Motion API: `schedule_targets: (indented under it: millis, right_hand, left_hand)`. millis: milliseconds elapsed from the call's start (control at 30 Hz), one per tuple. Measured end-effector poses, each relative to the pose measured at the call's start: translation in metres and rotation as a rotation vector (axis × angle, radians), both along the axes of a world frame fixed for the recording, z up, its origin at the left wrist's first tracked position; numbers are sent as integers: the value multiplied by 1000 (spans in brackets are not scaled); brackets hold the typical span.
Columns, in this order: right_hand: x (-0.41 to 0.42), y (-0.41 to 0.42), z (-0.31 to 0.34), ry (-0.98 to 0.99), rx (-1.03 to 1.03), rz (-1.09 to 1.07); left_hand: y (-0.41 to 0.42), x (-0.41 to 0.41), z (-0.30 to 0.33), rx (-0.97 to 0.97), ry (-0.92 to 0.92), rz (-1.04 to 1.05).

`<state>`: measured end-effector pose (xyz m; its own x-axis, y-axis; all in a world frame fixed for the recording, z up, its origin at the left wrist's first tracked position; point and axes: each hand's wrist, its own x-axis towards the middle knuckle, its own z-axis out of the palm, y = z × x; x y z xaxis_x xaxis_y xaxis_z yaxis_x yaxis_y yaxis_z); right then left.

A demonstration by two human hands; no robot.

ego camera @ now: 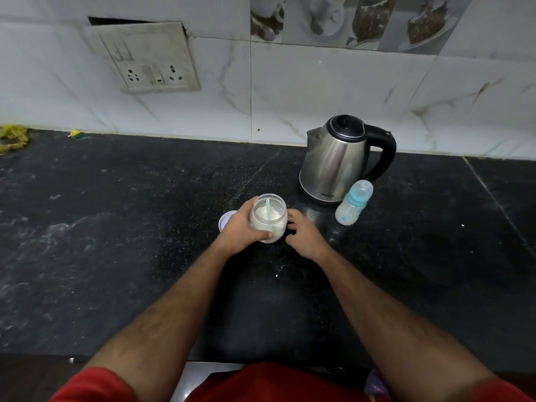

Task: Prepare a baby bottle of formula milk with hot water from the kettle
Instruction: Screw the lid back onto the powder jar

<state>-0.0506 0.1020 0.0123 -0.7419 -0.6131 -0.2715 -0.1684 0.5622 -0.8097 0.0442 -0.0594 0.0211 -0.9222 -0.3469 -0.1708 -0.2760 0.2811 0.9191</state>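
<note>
**Jar open, bottle still capped: the mixing has barely begun**

The left hand [242, 227] grips the jar [268, 217] of white powder, fingers and thumb curled round its near side. The jar stands on the counter [116, 242] about midway along it, between the back edge at the wall and the front edge by the person. Its lid [226, 220] is off and lies flat on the counter, touching or just behind the left hand on the left of the jar. A pale scoop [268, 208] stands in the powder, handle up.

The right hand [304, 232] rests just right of the jar, holding nothing; its fingers are loosely bent and reach toward the glass, though contact cannot be told.

The bottle [354, 203] stands to the right, nearer the back edge, just in front of the kettle [339, 161] and close against its base. Its teat and clear cap are on. No liquid level can be made out through its cloudy wall. The kettle sits with lid shut, spout to the left, handle to the right, near the wall.

Judging from this, only the opening of the jar is done. Left to do: uncap the bottle, pour water from the kettle, scoop powder in, close and shake. Whether the kettle holds hot water is not shown. Loose white specks dot the counter near the jar.
</note>
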Motion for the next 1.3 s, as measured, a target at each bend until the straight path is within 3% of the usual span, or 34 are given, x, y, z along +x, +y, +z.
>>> schedule_targets:
  millis: [367, 600, 767, 833, 900, 1033, 1167, 1300]
  right_hand:
    - [8, 29, 0, -23, -193, 50]
    - [18, 35, 11, 70, -388, -175]
    - [19, 42, 17, 95, -404, -302]
    - [20, 47, 20, 106, -406, -321]
    - [21, 50, 22, 109, -409, -327]
    - [22, 56, 24, 93, -386, -314]
    - [26, 58, 27, 88, -380, -315]
    - [29, 61, 28, 70, -376, -314]
  left_hand:
    - [23, -10, 11, 97, 89, 83]
    - [48, -23, 43, 159, 98, 51]
    - [46, -18, 44, 250, 103, 5]
    - [34, -13, 36, 110, 72, 99]
    - [16, -5, 24, -157, 17, 171]
    - [-21, 4, 3, -602, -215, 60]
    - [-32, 7, -7, -701, -385, -67]
    - [-29, 8, -16, -745, -409, -60]
